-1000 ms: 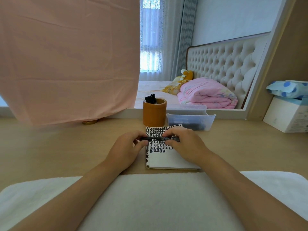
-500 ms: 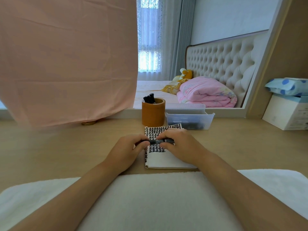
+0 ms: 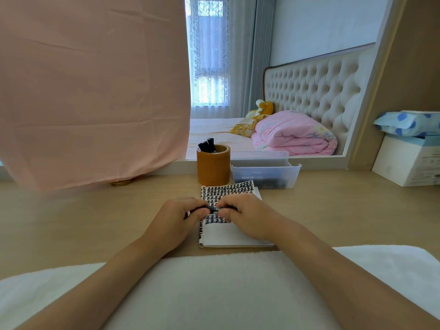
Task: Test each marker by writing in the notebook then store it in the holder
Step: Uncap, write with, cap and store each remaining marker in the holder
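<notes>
A black marker (image 3: 215, 208) lies level between both hands, just above the open notebook (image 3: 238, 234), whose upper page is covered with rows of black marks. My left hand (image 3: 176, 220) grips the marker's left end and my right hand (image 3: 247, 216) pinches its right part; the hands almost touch. Behind the notebook stands the brown round holder (image 3: 213, 169) with three black markers (image 3: 207, 145) sticking out of it.
A clear plastic bin (image 3: 265, 173) holding dark markers sits right of the holder. A white box (image 3: 408, 160) with a blue-dotted pack on top stands at far right. Pink cloth (image 3: 92, 91) hangs at left. A white towel (image 3: 214, 289) lies under my forearms.
My hands have drawn closer together along the marker, so less of its barrel shows between them. The marker stays level over the notebook.
</notes>
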A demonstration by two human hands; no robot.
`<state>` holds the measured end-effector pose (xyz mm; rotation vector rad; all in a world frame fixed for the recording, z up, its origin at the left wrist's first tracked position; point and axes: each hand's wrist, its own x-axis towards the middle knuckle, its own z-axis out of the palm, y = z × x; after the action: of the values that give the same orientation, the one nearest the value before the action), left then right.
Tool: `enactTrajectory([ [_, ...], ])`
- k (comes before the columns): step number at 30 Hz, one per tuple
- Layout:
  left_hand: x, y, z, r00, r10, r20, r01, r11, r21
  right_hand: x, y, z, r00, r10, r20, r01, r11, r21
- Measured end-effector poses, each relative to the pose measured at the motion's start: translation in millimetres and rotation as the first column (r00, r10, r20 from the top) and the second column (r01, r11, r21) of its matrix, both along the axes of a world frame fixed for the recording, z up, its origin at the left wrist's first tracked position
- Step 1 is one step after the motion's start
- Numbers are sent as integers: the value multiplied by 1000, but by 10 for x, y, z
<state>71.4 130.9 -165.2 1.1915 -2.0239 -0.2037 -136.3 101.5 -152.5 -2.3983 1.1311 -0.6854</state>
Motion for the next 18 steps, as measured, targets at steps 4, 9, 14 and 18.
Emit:
enactTrajectory([
  [4,-31,-48,-12,1000,22,3,-22,1000,11,-52,-44,26,999,-46,12,46,999,-5],
  [9,-33,-334,83,995,96,-16,-96,995,17,-180,-222,157,984,-165,74,162,986,34],
  [14,-86,-917,334,956,199,-213,-214,976,-49,-218,-579,444,920,-249,303,225,968,112],
  [18,-236,-1329,510,898,286,-334,-301,953,7,-163,-960,789,862,-319,395,308,947,93],
])
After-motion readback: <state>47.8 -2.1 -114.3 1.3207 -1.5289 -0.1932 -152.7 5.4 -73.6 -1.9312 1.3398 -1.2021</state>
